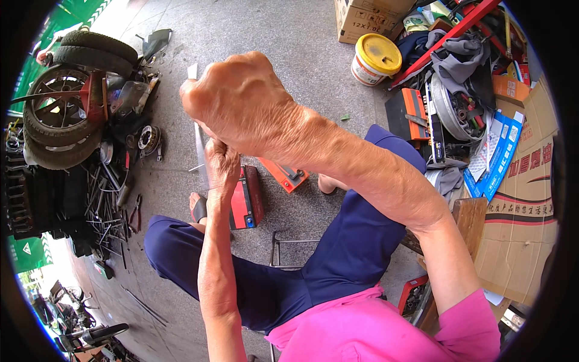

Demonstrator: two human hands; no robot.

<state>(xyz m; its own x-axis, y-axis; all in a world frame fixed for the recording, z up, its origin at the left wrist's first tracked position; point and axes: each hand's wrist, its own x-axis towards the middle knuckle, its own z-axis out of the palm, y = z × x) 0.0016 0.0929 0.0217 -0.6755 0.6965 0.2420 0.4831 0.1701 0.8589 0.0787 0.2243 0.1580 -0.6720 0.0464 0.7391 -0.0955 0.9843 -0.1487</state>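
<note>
We log the right hand point(238, 99) clenched, apparently around a pale strip point(199, 145) showing past both its sides; the left hand point(222, 163) sits nearer us, perhaps steadying it (its grip we cannot tell). Red box point(246, 199) below, presumably within reach.

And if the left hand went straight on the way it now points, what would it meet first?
Most likely the right hand, which lies just ahead of the left hand in this view. Their outlines meet in the picture, so whether they touch or one sits higher is unclear.
</note>
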